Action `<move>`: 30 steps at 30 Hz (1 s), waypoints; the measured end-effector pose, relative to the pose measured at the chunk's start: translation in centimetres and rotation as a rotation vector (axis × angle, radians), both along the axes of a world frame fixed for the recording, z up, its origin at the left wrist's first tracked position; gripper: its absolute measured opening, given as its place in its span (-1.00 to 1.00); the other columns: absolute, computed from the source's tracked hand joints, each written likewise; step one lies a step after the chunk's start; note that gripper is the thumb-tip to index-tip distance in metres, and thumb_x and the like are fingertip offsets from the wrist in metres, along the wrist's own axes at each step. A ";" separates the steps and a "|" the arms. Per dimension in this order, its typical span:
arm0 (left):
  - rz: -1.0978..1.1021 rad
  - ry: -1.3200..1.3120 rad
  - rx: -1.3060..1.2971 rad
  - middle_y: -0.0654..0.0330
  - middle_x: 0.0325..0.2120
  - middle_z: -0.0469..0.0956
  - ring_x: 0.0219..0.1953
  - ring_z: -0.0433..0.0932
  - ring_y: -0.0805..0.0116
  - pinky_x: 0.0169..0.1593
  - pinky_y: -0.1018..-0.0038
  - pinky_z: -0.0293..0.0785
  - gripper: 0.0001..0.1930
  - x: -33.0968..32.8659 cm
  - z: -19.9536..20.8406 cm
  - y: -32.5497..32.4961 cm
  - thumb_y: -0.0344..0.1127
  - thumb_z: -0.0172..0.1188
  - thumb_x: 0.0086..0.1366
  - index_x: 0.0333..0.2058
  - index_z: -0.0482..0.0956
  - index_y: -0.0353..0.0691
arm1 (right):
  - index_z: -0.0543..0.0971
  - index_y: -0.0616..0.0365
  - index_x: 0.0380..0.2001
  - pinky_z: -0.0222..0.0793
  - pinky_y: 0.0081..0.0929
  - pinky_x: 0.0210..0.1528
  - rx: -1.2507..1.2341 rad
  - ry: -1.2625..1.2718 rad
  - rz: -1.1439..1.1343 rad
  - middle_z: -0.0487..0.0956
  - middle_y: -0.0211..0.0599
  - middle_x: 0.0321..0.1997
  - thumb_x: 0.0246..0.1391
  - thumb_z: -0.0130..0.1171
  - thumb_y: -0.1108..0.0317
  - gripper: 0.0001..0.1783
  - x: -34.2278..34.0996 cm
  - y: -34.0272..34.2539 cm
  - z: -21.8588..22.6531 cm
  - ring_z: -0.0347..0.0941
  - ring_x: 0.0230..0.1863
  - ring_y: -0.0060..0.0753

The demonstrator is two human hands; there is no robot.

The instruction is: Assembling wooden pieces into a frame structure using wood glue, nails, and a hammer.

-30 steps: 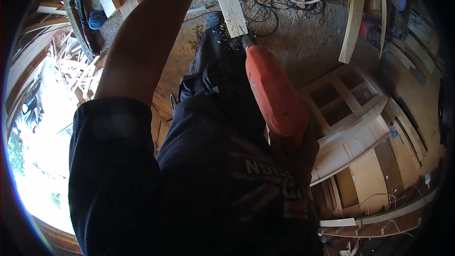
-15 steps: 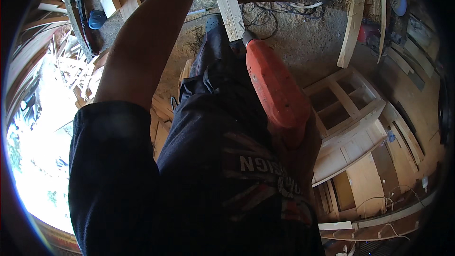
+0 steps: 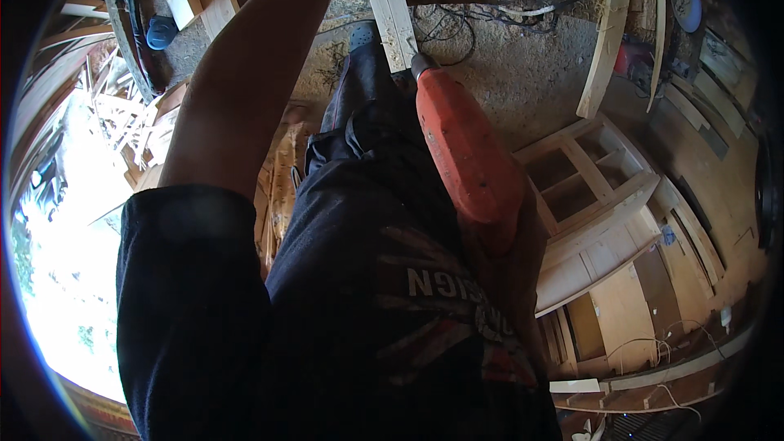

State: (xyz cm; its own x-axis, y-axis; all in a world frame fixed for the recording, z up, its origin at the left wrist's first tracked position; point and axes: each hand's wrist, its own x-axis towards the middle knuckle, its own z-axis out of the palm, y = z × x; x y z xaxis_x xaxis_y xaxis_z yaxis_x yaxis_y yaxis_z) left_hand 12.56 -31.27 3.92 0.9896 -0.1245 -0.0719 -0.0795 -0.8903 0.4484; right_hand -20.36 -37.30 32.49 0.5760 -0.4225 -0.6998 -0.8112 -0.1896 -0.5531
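Note:
An orange-red power drill (image 3: 469,147) slants across the view in front of my body. My right hand (image 3: 529,249), dark and partly hidden by the drill's rear, is closed around it. The drill's dark chuck (image 3: 421,64) is at the near end of a pale wooden board (image 3: 387,10); whether a bit enters the wood cannot be made out. Stretched forward, my left arm (image 3: 245,73) runs out past the top edge beside that board, with its hand outside the picture.
Black cables (image 3: 457,24) lie on the dusty floor beyond the drill. A pale wooden frame with openings (image 3: 600,175) stands at right. Another plank (image 3: 606,49) juts in at upper right. Scrap wood (image 3: 122,126) is heaped at left, near a blue round object (image 3: 162,33).
The drill has shifted slightly left in the picture, its chuck still at the board's end. A blurred brownish shape now shows beside my leg, left of it.

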 end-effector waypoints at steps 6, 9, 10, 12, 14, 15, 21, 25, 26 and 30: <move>0.001 0.011 0.004 -0.42 0.31 0.14 -0.03 0.56 -0.35 -0.07 -0.02 0.54 0.07 0.2 -0.1 -0.4 0.36 0.10 0.24 0.50 -0.20 -0.08 | 0.23 0.12 0.38 0.46 -0.11 0.11 0.038 -0.036 0.202 0.52 0.11 0.17 0.18 0.26 0.24 -0.25 -0.5 -0.7 -1.8 0.54 0.15 0.09; 0.033 -0.032 0.018 -0.42 0.31 0.13 -0.03 0.56 -0.36 -0.06 -0.01 0.53 0.07 0.3 -0.2 -0.4 0.36 0.10 0.23 0.50 -0.19 -0.08 | 0.22 0.10 0.39 0.46 -0.10 0.10 0.058 0.024 0.137 0.52 0.11 0.17 0.18 0.25 0.25 -0.24 -0.8 -0.4 -2.3 0.54 0.15 0.11; 0.026 -0.025 0.015 -0.42 0.32 0.13 -0.03 0.56 -0.36 -0.05 -0.02 0.53 0.08 0.3 -0.3 -0.2 0.36 0.11 0.23 0.50 -0.19 -0.08 | 0.22 0.10 0.39 0.46 -0.10 0.10 0.059 0.024 0.140 0.52 0.11 0.17 0.18 0.25 0.25 -0.24 -0.8 -0.4 -2.6 0.54 0.15 0.11; 0.022 -0.018 0.011 -0.42 0.32 0.13 -0.03 0.56 -0.36 -0.05 -0.02 0.53 0.08 0.4 -0.4 0.0 0.37 0.11 0.23 0.50 -0.19 -0.08 | 0.21 0.09 0.40 0.46 -0.09 0.11 0.041 -0.030 0.172 0.52 0.11 0.19 0.17 0.24 0.26 -0.23 -0.8 -0.3 -3.4 0.53 0.15 0.14; 0.020 -0.027 0.027 -0.42 0.32 0.12 -0.03 0.56 -0.37 -0.05 -0.03 0.53 0.08 0.4 -0.1 -0.3 0.35 0.12 0.23 0.50 -0.20 -0.09 | 0.21 0.08 0.41 0.46 -0.08 0.11 0.028 -0.019 0.175 0.52 0.11 0.19 0.16 0.24 0.25 -0.23 -1.1 -0.3 -3.9 0.53 0.16 0.15; 0.019 -0.026 0.031 -0.42 0.32 0.12 -0.03 0.56 -0.37 -0.05 -0.03 0.53 0.08 0.4 -0.1 -0.4 0.35 0.12 0.23 0.50 -0.20 -0.09 | 0.20 0.08 0.41 0.45 -0.07 0.11 0.012 -0.010 0.177 0.52 0.11 0.19 0.16 0.24 0.25 -0.22 -1.1 -0.3 -4.1 0.52 0.16 0.16; 0.032 0.015 0.008 -0.41 0.28 0.16 -0.02 0.55 -0.37 -0.05 -0.04 0.52 0.07 0.2 0.6 -0.4 0.30 0.14 0.24 0.50 -0.20 -0.08 | 0.22 0.13 0.40 0.45 -0.04 0.13 0.001 0.033 0.131 0.52 0.18 0.17 0.13 0.24 0.25 -0.21 -0.1 0.3 -4.6 0.50 0.18 0.21; 0.021 0.026 -0.014 -0.39 0.27 0.18 0.01 0.53 -0.36 -0.02 -0.04 0.51 0.04 -0.1 0.6 -0.3 0.25 0.14 0.25 0.50 -0.21 -0.07 | 0.24 0.15 0.39 0.46 -0.05 0.13 -0.013 0.024 0.179 0.52 0.22 0.17 0.11 0.24 0.28 -0.21 -0.6 0.3 -6.0 0.49 0.19 0.23; 0.015 -0.005 -0.032 -0.39 0.27 0.18 0.02 0.53 -0.35 -0.01 -0.03 0.50 0.03 0.2 0.4 -0.4 0.24 0.13 0.25 0.50 -0.21 -0.06 | 0.24 0.14 0.39 0.46 -0.05 0.13 -0.007 -0.057 0.155 0.51 0.23 0.17 0.10 0.24 0.29 -0.21 -1.0 0.3 -6.6 0.49 0.19 0.24; 0.040 0.005 -0.038 -0.38 0.28 0.18 0.03 0.52 -0.36 0.01 -0.05 0.49 0.00 0.3 -0.9 -0.6 0.20 0.11 0.27 0.51 -0.21 -0.04 | 0.25 0.21 0.38 0.46 -0.07 0.15 -0.046 -0.207 0.168 0.51 0.25 0.17 0.11 0.24 0.33 -0.23 -1.6 0.8 -6.4 0.49 0.18 0.26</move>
State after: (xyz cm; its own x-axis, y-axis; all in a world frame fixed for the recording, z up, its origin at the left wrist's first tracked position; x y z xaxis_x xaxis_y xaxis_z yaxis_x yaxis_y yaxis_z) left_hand 12.82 -31.92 2.98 0.9935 -0.0872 -0.0730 -0.0413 -0.8750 0.4824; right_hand -21.96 -36.53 26.06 0.7696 -0.3373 -0.5421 -0.6367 -0.3410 -0.6916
